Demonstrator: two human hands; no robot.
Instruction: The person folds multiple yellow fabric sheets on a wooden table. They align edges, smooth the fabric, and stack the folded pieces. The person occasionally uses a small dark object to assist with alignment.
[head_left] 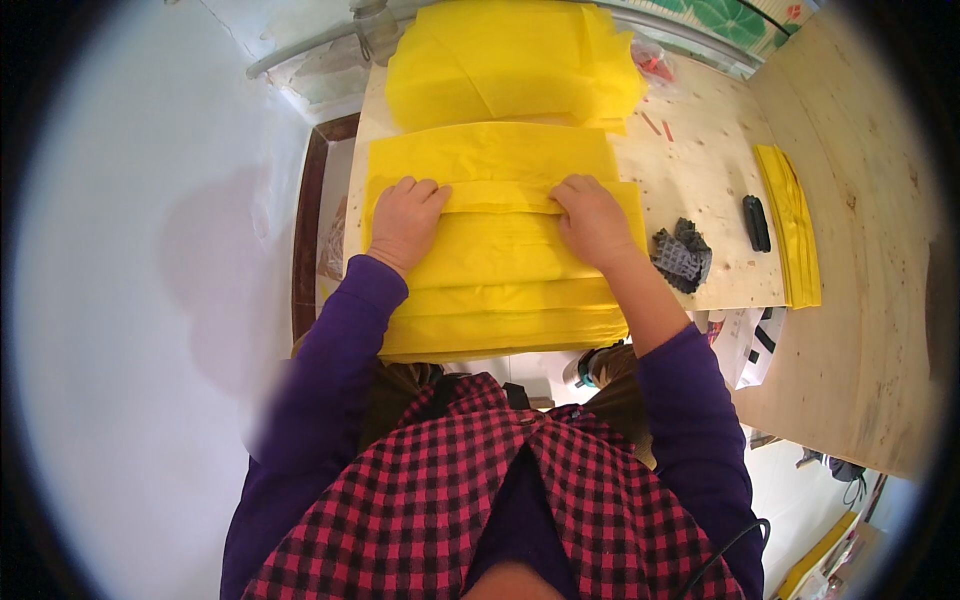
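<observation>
Hands down on the yellow sheets (500,255), both of them, side by side and set apart across the width of the pile. Left hand (405,220) has its fingers curled over the edge of a fold, knuckles up; right hand (592,218) does the same on the other side, fingers tucked onto that same folded edge, pressing it flat against the layer beneath. That stack sits at the near edge of the pale wooden tabletop (700,180), its layers stepped like shingles toward the person. Behind it, further back, lies a second heap of yellow sheets (510,65), looser and puffier. Off to the right, a dark crumpled glove (682,255) rests just beside the pile, then a small black tool (756,222), then a narrow strip of folded yellow material (792,225) near the board's edge.
</observation>
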